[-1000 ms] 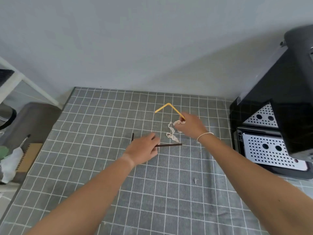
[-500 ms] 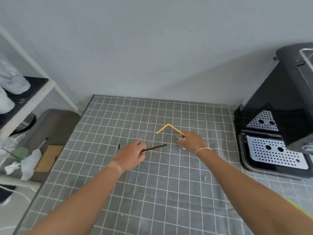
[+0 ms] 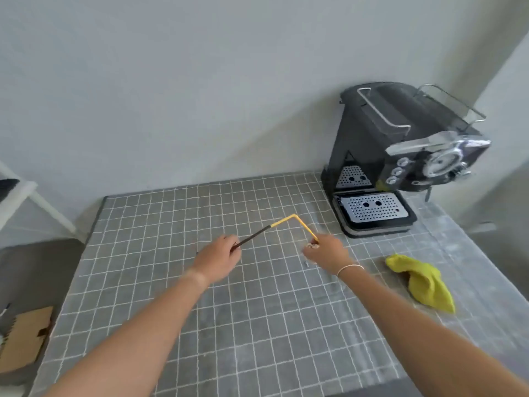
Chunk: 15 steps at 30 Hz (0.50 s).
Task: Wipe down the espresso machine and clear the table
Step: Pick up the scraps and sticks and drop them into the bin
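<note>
A black espresso machine (image 3: 398, 150) with a perforated drip tray (image 3: 373, 208) stands at the back right of the grey checked table (image 3: 200, 310). My left hand (image 3: 219, 257) pinches a dark brown stick (image 3: 252, 239) that points up and right. Its tip meets one end of a bent yellow straw (image 3: 294, 224). My right hand (image 3: 326, 252) grips the straw's other end together with a crumpled whitish wrapper (image 3: 311, 246), mostly hidden in the fingers. A yellow cloth (image 3: 423, 282) lies crumpled on the table to the right of my right forearm.
A tiny pale scrap (image 3: 307, 264) lies on the table under my right hand. Left of the table, lower down, sits a piece of brown cardboard (image 3: 24, 339). A white shelf frame (image 3: 31, 202) stands at the far left. A grey wall rises behind the table.
My right hand gathered the dangling wrapper into its fingers. My left hand lifted the dark stick off the table, bringing its tip to the straw. The view shifted right, revealing the machine and cloth.
</note>
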Available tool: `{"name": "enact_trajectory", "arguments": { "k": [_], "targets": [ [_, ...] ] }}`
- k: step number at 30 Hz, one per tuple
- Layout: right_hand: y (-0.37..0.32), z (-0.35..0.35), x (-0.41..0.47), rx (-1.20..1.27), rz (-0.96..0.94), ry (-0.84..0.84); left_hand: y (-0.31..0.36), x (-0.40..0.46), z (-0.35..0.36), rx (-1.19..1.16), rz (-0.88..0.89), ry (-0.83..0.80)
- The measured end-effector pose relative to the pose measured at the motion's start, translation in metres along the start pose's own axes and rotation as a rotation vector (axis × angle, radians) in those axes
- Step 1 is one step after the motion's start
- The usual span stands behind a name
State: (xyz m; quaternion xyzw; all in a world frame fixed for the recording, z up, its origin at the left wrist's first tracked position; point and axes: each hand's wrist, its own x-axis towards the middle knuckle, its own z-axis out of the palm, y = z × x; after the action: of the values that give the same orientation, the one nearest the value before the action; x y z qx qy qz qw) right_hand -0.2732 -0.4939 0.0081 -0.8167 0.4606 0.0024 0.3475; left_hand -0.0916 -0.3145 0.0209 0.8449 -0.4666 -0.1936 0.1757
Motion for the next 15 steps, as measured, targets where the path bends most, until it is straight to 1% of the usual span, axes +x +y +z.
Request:
{"name": "enact_trajectory", "arguments": {
  "k": [5, 8, 11, 15],
  "targets": [
    [0.074, -0.039, -0.073, 0.168, 0.143, 0.234, 0.073, 0.013, 0.035, -0.042, 0.19, -0.11],
    [0.118, -0.064, -0.114, 0.244, 0.238, 0.328, 0.126, 0.01, 0.057, -0.106, 0.292, -0.197],
    [0.161, -0.087, -0.147, 0.308, 0.34, 0.417, 0.18, 0.006, 0.078, -0.201, 0.352, -0.259],
    [0.218, -0.112, -0.185, 0.491, 0.451, 0.593, 0.263, -0.003, 0.114, -0.349, 0.376, -0.326]
  ]
}}
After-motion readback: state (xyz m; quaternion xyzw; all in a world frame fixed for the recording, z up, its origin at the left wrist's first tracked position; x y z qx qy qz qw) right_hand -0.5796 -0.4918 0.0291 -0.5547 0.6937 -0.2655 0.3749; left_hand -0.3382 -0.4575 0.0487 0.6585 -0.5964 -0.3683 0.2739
